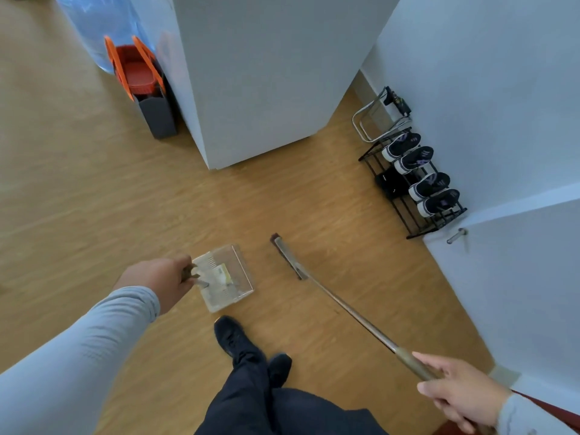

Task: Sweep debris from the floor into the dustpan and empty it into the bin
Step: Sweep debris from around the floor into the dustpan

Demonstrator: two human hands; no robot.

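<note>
My left hand (163, 282) grips the dark handle of a pale, see-through dustpan (224, 277) held low over the wooden floor; something yellowish lies inside it. My right hand (461, 392) holds the top end of a long metal broom handle (354, 317). The narrow broom head (287, 255) rests on the floor just right of the dustpan, apart from it. No loose debris is visible on the floor. No bin is clearly in view.
My two dark shoes (238, 340) stand just below the dustpan. A white cabinet (260, 73) rises ahead. A grey bag with orange handles (144, 86) stands at its left. A black shoe rack (414, 180) lines the right wall.
</note>
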